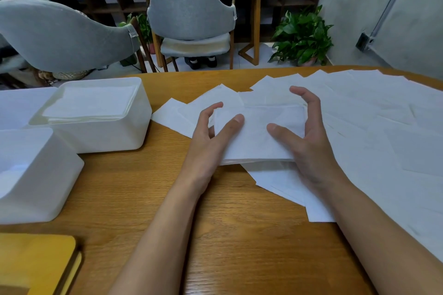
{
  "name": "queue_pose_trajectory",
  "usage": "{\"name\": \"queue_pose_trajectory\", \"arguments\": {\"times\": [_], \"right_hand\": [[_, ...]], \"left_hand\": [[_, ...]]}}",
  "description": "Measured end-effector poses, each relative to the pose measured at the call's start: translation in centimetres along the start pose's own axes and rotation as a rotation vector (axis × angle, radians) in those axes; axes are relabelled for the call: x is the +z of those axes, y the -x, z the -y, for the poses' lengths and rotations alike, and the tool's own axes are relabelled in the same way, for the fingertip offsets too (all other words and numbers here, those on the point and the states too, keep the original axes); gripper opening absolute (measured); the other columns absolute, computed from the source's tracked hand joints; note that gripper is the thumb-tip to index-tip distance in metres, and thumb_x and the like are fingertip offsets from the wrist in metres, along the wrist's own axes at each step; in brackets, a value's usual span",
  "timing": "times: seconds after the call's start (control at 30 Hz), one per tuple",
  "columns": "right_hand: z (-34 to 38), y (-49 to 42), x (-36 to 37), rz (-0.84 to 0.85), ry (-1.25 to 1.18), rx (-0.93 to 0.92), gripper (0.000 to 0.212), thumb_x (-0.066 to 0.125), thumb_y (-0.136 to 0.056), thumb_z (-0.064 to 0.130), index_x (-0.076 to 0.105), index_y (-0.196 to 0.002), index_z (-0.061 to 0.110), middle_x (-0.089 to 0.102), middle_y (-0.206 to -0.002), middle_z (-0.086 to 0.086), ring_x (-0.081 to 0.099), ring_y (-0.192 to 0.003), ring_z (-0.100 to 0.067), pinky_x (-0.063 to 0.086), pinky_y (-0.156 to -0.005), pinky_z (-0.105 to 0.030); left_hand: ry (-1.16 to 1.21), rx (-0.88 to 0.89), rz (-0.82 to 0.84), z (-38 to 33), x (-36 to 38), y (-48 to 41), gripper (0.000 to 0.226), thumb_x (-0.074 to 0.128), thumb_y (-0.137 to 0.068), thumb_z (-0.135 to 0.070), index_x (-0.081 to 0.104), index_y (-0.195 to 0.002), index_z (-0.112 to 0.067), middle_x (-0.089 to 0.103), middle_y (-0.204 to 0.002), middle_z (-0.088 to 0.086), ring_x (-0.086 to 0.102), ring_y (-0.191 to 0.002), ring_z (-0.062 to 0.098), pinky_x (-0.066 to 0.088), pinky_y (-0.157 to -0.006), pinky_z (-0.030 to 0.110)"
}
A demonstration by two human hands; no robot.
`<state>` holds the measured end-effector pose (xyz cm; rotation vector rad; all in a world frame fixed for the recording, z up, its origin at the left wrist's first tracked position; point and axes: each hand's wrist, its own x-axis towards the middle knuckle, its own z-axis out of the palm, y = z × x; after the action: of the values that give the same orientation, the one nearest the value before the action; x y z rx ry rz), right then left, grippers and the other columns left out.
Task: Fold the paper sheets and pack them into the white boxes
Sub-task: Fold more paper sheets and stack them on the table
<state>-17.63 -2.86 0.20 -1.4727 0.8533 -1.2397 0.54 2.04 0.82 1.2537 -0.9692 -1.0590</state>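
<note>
A small stack of folded white paper (256,136) is held just above the wooden table (239,235), between both hands. My left hand (211,136) grips its left edge, thumb on top and fingers curled at the far corner. My right hand (304,136) grips the right edge, thumb on top and fingers hooked over the far side. A white box (100,136) at the left holds a pile of folded sheets. A second white box (36,187) stands nearer me at the far left; its contents are not clear.
Several loose white sheets (383,132) cover the right half of the table and lie under the held stack. A yellow notebook (36,263) sits at the near left corner. Beyond the table stand two grey chairs (191,14) and a potted plant (302,36).
</note>
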Motion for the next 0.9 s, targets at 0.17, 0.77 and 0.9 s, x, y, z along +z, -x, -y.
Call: {"name": "queue_pose_trajectory", "arguments": {"times": [0.17, 0.77, 0.9], "right_hand": [[0.1, 0.0, -0.1, 0.008, -0.022, 0.014, 0.068, 0.074, -0.093, 0.008, 0.043, -0.143, 0.043, 0.066, -0.12, 0.02, 0.068, -0.113, -0.012, 0.06, -0.093, -0.037], [0.4, 0.0, -0.3, 0.241, 0.179, 0.069, 0.025, 0.07, -0.097, 0.009, 0.081, -0.112, 0.026, 0.076, -0.119, 0.013, 0.066, -0.117, -0.008, 0.049, -0.093, -0.022], [-0.2, -0.1, -0.5, 0.16, 0.203, 0.121, 0.027, 0.071, -0.096, 0.007, 0.084, -0.105, 0.03, 0.077, -0.117, 0.015, 0.066, -0.117, -0.007, 0.05, -0.095, -0.025]], "left_hand": [[0.083, -0.024, 0.059, 0.0, -0.2, 0.0, 0.041, 0.071, -0.098, -0.034, 0.061, -0.137, -0.028, 0.075, -0.123, 0.003, 0.073, -0.112, 0.018, 0.057, -0.095, 0.034], [-0.139, 0.094, -0.033, 0.6, -1.5, -0.5, 0.053, 0.083, -0.09, -0.028, 0.059, -0.132, -0.05, 0.068, -0.133, -0.004, 0.067, -0.12, 0.014, 0.058, -0.1, 0.038], [-0.193, 0.136, -0.076, 0.3, -1.8, -0.4, 0.048, 0.077, -0.096, -0.023, 0.058, -0.137, -0.038, 0.076, -0.099, -0.013, 0.072, -0.092, 0.002, 0.055, -0.074, 0.017]]}}
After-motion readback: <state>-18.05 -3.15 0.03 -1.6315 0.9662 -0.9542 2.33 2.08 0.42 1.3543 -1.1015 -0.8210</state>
